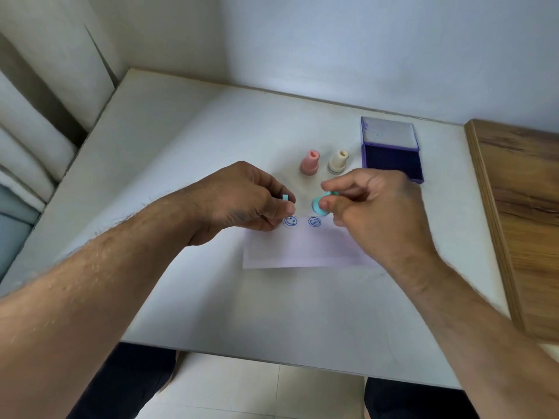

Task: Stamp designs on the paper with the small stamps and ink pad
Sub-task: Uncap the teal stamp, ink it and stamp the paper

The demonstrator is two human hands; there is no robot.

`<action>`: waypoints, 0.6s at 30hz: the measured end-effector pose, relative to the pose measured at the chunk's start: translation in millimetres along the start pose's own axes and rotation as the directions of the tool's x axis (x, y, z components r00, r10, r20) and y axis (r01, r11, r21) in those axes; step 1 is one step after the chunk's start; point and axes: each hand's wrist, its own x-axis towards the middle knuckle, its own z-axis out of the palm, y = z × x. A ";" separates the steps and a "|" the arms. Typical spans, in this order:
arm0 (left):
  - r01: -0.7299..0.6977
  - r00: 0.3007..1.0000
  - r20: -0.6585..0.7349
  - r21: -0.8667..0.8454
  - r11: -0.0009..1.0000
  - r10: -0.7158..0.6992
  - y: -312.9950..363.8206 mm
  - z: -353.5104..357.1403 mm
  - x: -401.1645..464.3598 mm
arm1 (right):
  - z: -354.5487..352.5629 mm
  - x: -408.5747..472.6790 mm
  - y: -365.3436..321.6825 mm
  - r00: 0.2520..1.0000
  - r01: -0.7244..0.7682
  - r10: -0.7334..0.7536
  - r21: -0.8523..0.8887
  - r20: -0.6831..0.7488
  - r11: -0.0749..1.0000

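Two hands hold teal stamp pieces above a stamped sheet of paper on a white table.

The left hand pinches a small teal piece; the right hand grasps a round teal stamp, tilted. Two blue face prints mark the paper. At 12 o'clock stand a pink stamp and a cream stamp; at 1 o'clock, the open ink pad.

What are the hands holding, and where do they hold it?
The right hand pinches a teal stamp near its round base. The left hand pinches a small teal piece, mostly hidden.
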 end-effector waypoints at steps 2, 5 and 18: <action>-0.006 1.000 -0.002 -0.014 1.000 0.006 -0.7 1.4 1.4 | -4.6 3.8 -1.6 0.998 -0.046 0.049 0.127 -0.025 0.991; -0.017 1.000 -0.007 -0.024 1.000 0.017 -0.8 4.0 2.0 | -7.4 7.1 -0.3 0.993 -0.114 0.117 0.256 0.003 0.960; -0.141 0.987 -0.084 -0.080 0.987 0.135 0.0 3.5 4.6 | 2.9 10.7 6.0 0.953 -0.284 0.271 0.718 0.137 0.636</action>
